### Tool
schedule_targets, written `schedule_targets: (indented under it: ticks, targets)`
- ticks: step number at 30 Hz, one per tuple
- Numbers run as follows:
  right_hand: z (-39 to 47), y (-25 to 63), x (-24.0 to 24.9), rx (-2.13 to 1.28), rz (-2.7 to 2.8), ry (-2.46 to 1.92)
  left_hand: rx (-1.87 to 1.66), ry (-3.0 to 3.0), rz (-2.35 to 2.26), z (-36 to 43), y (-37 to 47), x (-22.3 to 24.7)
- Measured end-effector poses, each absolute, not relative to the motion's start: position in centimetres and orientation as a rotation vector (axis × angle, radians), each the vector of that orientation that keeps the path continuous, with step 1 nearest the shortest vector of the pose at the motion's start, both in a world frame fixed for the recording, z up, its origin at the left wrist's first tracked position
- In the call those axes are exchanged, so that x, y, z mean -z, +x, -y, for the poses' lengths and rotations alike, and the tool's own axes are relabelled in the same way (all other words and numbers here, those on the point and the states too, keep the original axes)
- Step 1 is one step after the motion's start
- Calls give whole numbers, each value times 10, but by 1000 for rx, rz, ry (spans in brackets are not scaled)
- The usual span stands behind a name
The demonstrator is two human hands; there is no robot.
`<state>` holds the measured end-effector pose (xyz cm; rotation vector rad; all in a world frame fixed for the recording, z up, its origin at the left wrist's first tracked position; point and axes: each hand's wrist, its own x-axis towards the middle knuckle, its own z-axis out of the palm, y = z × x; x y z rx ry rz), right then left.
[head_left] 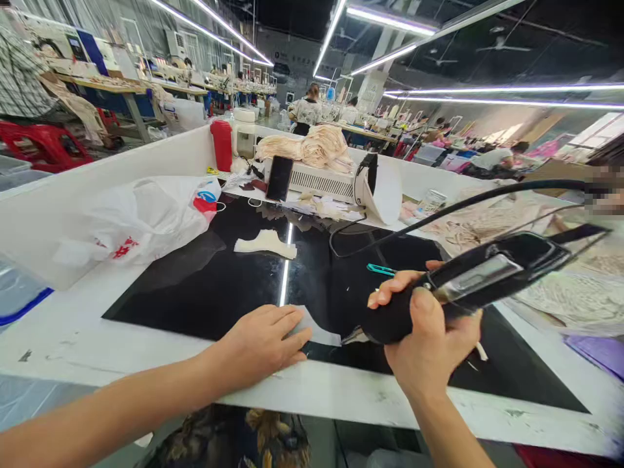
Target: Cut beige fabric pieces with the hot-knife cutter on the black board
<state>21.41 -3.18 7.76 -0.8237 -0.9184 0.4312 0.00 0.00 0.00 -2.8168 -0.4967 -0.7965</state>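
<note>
My left hand (266, 344) lies flat on a pale grey-white piece of material (316, 328) near the front edge of the glossy black board (195, 292). In my right hand (431, 338) is a black corded tool (453, 279), gripped around its body. Its narrow metal tip points left and reaches the right corner of the pale piece. A cream-coloured cut piece (266, 244) rests farther back on the board. Just behind my right hand lies a teal cutter (381, 269), partly hidden by the fingers.
A white plastic bag (141, 221) lies at the left. Behind the board are a phone (279, 178), a white vented box (316, 184) topped with cream fabric, and a red container (221, 145). Fabric bundles (575, 292) are at the right. The tool's black cable (463, 197) arches above the board.
</note>
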Motion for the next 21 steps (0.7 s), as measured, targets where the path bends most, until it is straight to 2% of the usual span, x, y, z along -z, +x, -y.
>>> schedule_targets:
  ticks: [13,21]
  targets:
    - [32,199,-88,-373,991,-836,781,-3042,499,-12,-6,-12]
    - [18,156,-87,-512,970,-708,732,-3190,1042,-11,-59,-33]
